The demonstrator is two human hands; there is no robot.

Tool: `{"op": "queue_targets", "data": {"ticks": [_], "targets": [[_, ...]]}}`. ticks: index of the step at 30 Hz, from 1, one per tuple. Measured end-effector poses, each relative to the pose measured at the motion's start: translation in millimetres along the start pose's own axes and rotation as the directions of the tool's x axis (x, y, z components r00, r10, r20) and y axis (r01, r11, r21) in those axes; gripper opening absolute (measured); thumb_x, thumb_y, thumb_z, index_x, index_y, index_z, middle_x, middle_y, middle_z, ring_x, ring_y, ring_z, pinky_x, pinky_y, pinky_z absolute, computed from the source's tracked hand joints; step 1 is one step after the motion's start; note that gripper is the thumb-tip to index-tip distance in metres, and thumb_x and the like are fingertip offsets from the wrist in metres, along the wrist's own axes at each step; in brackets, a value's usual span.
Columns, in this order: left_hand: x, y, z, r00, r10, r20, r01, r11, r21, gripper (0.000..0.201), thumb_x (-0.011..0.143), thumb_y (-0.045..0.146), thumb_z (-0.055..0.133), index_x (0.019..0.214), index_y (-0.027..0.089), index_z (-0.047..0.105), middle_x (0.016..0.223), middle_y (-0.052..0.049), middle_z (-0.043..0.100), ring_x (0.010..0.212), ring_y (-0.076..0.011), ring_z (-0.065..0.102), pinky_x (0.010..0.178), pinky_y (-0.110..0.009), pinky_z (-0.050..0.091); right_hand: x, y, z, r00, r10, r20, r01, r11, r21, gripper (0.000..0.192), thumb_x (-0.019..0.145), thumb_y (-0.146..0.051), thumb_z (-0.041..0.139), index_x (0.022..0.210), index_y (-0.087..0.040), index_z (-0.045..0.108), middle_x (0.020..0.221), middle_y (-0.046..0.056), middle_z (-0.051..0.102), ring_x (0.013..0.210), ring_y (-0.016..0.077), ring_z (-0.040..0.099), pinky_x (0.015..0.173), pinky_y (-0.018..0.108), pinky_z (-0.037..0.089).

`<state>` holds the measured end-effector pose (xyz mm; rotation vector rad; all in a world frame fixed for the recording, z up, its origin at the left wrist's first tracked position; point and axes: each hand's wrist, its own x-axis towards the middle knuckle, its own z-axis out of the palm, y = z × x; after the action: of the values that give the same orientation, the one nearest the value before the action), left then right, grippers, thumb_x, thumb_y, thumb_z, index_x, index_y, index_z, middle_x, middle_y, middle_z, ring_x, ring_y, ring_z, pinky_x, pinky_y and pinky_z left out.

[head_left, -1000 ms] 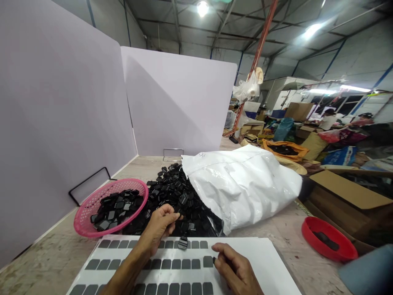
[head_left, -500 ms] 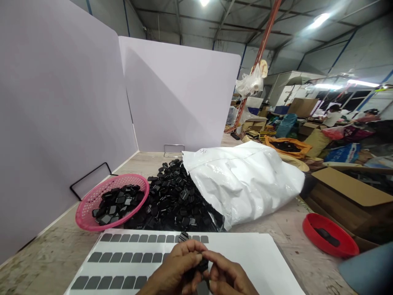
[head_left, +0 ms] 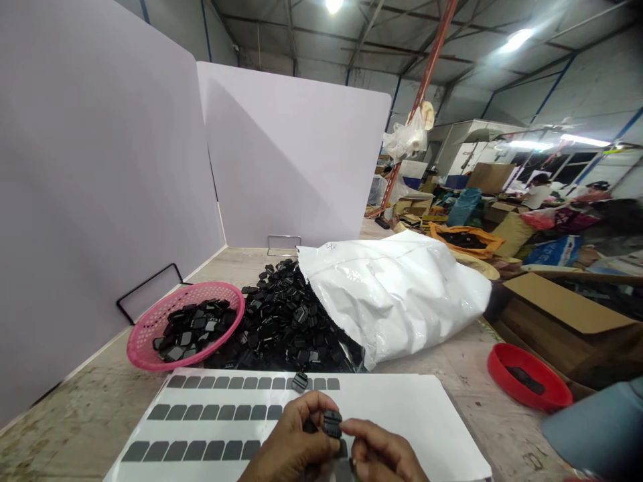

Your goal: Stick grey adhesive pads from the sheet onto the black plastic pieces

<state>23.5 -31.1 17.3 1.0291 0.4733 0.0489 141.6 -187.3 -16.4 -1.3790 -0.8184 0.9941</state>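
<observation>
My left hand [head_left: 301, 438] pinches a small black ribbed plastic buckle piece [head_left: 332, 424] upright between its fingers. Another dark piece [head_left: 310, 426] shows within the same grip. The index fingertip of my right hand [head_left: 384, 452] touches the held piece's right edge; its other fingers are curled, and what lies between them is hidden. Both hands are over a white sheet [head_left: 402, 415] printed with rows of grey rounded shapes [head_left: 191, 412]. A single black piece [head_left: 300, 381] lies on the sheet's top row, beyond my left hand.
A pink basket [head_left: 134, 348] of black pieces stands at left, beside a large heap [head_left: 281, 321] of them spilling from a white bag [head_left: 402, 294]. At right are a red bowl [head_left: 552, 400] and a cardboard box [head_left: 567, 304]. White panels [head_left: 296, 154] border the table.
The black piece between my hands has come into clearer view, turned upright in my left hand. My right hand's fingers have drawn slightly right and down. The view has shifted slightly.
</observation>
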Motion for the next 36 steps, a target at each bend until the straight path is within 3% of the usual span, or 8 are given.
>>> {"op": "queue_targets", "data": {"ticks": [2, 5, 8, 12, 18, 29, 36], "targets": [[-2, 6, 1.6, 0.999, 0.04, -0.001, -0.04, 0.999, 0.018, 0.032, 0.058, 0.015, 0.065, 0.088, 0.018, 0.053, 0.068, 0.005, 0.058, 0.041, -0.0036, 0.046, 0.039, -0.018, 0.021, -4, -11, 4, 0.978, -0.038, -0.205, 0.027, 0.998, -0.058, 0.048, 0.081, -0.057, 0.061, 0.114, -0.022, 0.066, 0.075, 0.001, 0.055, 0.054, 0.0118, 0.046, 0.05, 0.023, 0.038], [-4, 11, 4.7, 0.999, 0.049, -0.008, -0.048, 0.999, 0.024, 0.033, 0.058, 0.015, 0.061, 0.09, 0.018, 0.052, 0.069, 0.004, 0.061, 0.04, -0.0036, 0.048, 0.037, -0.017, 0.018, -3, -22, 12, 0.879, -0.276, -0.389, 0.169, 0.943, -0.288, 0.03, 0.089, -0.045, 0.056, 0.107, -0.024, 0.067, 0.077, 0.001, 0.058, 0.065, 0.0157, 0.056, 0.059, 0.024, 0.044], [-3, 11, 7.9, 1.0, 0.025, 0.018, -0.026, 1.0, 0.014, 0.034, 0.057, 0.014, 0.059, 0.09, 0.018, 0.049, 0.079, 0.0, 0.067, 0.037, -0.0025, 0.047, 0.036, -0.017, 0.018, 4, -24, 21, 0.782, -0.516, -0.349, 0.317, 0.812, -0.491, 0.017, 0.093, -0.031, 0.052, 0.105, -0.027, 0.064, 0.079, 0.0, 0.059, 0.073, 0.0147, 0.059, 0.067, 0.022, 0.044], [-1, 11, 10.7, 0.998, 0.027, 0.05, -0.029, 0.999, 0.031, 0.034, 0.057, 0.013, 0.059, 0.089, 0.018, 0.048, 0.082, -0.001, 0.068, 0.037, -0.0029, 0.048, 0.035, -0.016, 0.021, 11, -16, 24, 0.726, -0.654, -0.211, 0.396, 0.649, -0.65, 0.019, 0.096, -0.021, 0.043, 0.107, -0.025, 0.058, 0.079, 0.0, 0.056, 0.067, 0.0137, 0.056, 0.061, 0.022, 0.042], [2, 13, 11.6, 0.997, 0.033, 0.069, -0.034, 0.999, 0.013, 0.034, 0.057, 0.014, 0.061, 0.089, 0.018, 0.05, 0.054, 0.008, 0.056, 0.034, -0.004, 0.043, 0.035, -0.016, 0.024, 12, -7, 20, 0.751, -0.65, -0.112, 0.37, 0.556, -0.745, 0.02, 0.096, -0.018, 0.04, 0.105, -0.022, 0.057, 0.077, 0.002, 0.056, 0.064, 0.016, 0.055, 0.056, 0.023, 0.043], [4, 5, 10.5, 0.998, 0.031, 0.06, -0.032, 0.999, 0.017, 0.033, 0.056, 0.011, 0.058, 0.088, 0.017, 0.051, 0.05, 0.008, 0.054, 0.034, -0.004, 0.042, 0.034, -0.015, 0.025, 8, -9, 20, 0.802, -0.587, -0.107, 0.304, 0.556, -0.774, 0.02, 0.096, -0.019, 0.037, 0.099, -0.022, 0.056, 0.076, 0.002, 0.055, 0.064, 0.0164, 0.056, 0.058, 0.024, 0.043], [3, 3, 9.1, 0.997, 0.039, 0.067, -0.041, 0.999, 0.027, 0.032, 0.057, 0.013, 0.065, 0.087, 0.018, 0.053, 0.056, 0.006, 0.058, 0.038, -0.0055, 0.047, 0.037, -0.016, 0.03, 7, -12, 18, 0.83, -0.558, -0.004, 0.285, 0.43, -0.856, 0.021, 0.096, -0.016, 0.035, 0.099, -0.02, 0.055, 0.078, 0.003, 0.057, 0.066, 0.0167, 0.06, 0.059, 0.023, 0.045]]}}
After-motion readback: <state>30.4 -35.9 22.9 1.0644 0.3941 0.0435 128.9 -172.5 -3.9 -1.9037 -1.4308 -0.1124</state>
